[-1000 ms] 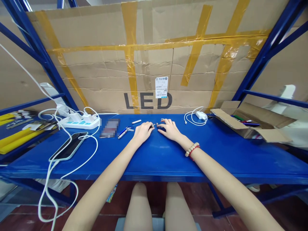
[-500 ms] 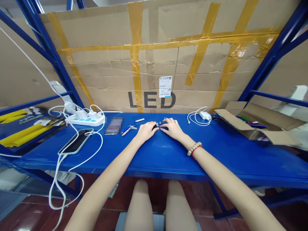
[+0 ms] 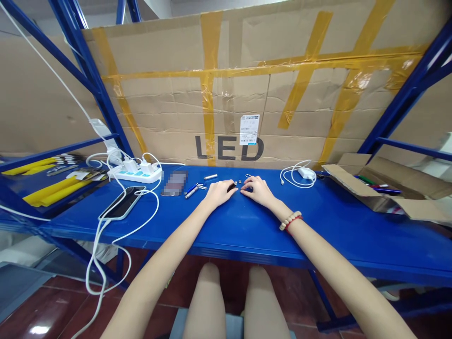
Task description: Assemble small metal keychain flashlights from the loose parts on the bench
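Note:
My left hand rests on the blue tabletop with its fingers curled and the thumb drawn in; whatever it grips is too small to name. Facing it across a narrow gap, my right hand has thumb and forefinger brought together in a pinch, with nothing nameable showing between them. Just beyond the fingertips lies a tiny metal piece, with another close by at the left fingers. A short silver tube lies behind my left hand. Left of that hand is a bunch of keys with blue and silver pen-shaped pieces.
A phone and a white-cased phone lie left, near a power strip with trailing white cables. A white charger sits at the right rear, beside an open cardboard box holding pens. Taped cardboard stands behind.
The view has shifted, so the scene sits slightly further right. My right thumb and forefinger have come closer together. Both hands stay at the same place on the tabletop.

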{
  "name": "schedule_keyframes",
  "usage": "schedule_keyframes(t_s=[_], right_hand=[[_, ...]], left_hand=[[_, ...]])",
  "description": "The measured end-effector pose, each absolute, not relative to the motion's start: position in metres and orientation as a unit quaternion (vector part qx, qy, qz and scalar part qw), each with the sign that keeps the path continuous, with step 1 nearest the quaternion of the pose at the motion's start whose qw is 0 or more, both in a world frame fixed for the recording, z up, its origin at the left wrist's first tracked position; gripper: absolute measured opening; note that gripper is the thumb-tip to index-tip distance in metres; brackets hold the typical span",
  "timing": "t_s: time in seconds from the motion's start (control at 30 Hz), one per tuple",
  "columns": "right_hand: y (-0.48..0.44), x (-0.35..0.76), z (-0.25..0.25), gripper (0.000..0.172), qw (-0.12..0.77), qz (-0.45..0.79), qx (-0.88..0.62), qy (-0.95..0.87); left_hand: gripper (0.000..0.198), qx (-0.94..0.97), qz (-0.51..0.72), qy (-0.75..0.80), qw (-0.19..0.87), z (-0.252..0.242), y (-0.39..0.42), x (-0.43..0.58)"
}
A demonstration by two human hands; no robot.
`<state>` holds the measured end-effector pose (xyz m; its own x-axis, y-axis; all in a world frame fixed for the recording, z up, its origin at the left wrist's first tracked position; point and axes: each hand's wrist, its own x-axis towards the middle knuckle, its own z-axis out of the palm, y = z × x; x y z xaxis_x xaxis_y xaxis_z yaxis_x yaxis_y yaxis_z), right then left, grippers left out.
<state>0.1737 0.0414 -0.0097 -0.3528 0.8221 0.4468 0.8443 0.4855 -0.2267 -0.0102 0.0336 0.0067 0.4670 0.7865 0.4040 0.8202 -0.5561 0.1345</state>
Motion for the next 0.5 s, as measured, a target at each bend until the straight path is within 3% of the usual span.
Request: schedule_keyframes(t_s=[0.5], right_hand=[[0.0405, 0.1697, -0.0107, 0.008, 0.277, -0.001, -0.488, -0.828]], left_hand=[[0.026, -0.836, -0.197, -0.511, 0.039, 0.0102, 0.031, -0.0085]])
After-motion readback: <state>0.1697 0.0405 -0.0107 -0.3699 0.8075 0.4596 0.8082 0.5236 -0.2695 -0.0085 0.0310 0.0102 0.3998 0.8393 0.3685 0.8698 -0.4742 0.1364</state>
